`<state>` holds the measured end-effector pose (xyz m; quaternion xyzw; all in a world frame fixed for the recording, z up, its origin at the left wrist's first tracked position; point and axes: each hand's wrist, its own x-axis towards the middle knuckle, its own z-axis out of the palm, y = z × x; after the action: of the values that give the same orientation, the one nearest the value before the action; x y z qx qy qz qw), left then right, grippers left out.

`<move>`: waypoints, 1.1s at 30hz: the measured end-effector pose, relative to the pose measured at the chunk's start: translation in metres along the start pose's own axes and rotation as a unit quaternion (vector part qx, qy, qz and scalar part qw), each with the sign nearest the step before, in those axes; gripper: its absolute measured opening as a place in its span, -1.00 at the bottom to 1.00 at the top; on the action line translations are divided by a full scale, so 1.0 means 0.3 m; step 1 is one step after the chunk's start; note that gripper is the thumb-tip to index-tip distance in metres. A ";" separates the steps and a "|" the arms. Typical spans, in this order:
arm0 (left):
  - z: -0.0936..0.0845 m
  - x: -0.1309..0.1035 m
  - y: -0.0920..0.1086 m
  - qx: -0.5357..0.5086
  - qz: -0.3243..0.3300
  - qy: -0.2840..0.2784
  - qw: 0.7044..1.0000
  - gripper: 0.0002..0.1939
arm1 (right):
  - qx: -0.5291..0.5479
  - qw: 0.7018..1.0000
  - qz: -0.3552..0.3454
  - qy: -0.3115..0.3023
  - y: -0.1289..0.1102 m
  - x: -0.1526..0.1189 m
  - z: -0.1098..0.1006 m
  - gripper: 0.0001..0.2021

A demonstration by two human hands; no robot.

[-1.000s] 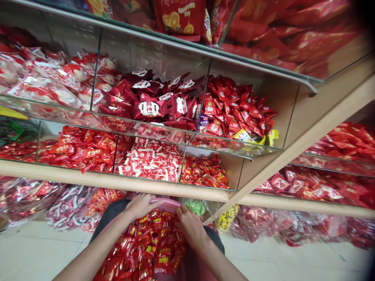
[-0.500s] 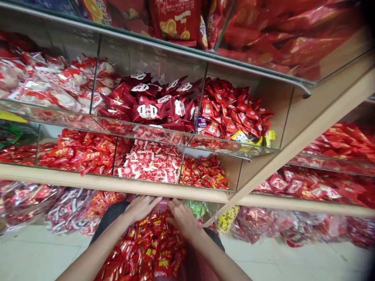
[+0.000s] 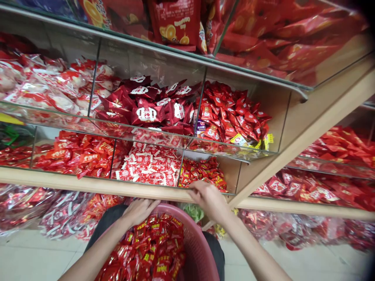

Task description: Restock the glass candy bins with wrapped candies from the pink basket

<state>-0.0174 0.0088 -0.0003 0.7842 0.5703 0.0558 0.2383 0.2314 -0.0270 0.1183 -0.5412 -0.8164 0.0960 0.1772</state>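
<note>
A pink plastic basket (image 3: 197, 238) stands between my knees, holding many red-wrapped candies (image 3: 152, 249) with yellow print. My left hand (image 3: 141, 210) lies on the basket's far left rim, fingers stretched out toward the shelf. My right hand (image 3: 206, 197) is at the wooden shelf edge (image 3: 166, 192), in front of the lower right compartment of small red and yellow wrapped candies (image 3: 202, 171). Its fingers are loosely bent and apart from the thumb, with nothing visible in them.
Glass dividers split the shelves into compartments of wrapped sweets, among them maroon packets (image 3: 146, 113) and red-and-white candies (image 3: 149, 164). A slanting wooden post (image 3: 281, 156) stands at right. Clear bags of sweets (image 3: 63, 214) sit on the tiled floor under the shelf.
My right hand has moved from the basket's far rim up and right to the shelf edge. More of the basket's right side shows. My left hand has stayed near the rim.
</note>
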 end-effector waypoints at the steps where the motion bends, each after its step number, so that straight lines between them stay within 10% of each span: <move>1: -0.002 -0.002 0.001 -0.003 0.004 0.001 1.000 -0.36 | -0.016 0.999 0.024 0.026 0.030 0.014 -0.027 -0.80; 10: -0.010 -0.013 0.003 0.002 -0.003 0.000 1.000 -0.36 | -0.049 0.985 0.159 -0.039 0.216 0.061 -0.067 -0.67; 33: 0.008 -0.006 -0.009 0.017 0.007 0.010 1.000 -0.38 | -0.008 0.997 0.075 -0.033 0.231 0.084 -0.062 -0.68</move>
<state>-0.0196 0.0071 -0.0033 0.7916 0.5678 0.0563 0.2189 0.2887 0.0230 0.1159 -0.5992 -0.7795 0.1204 0.1376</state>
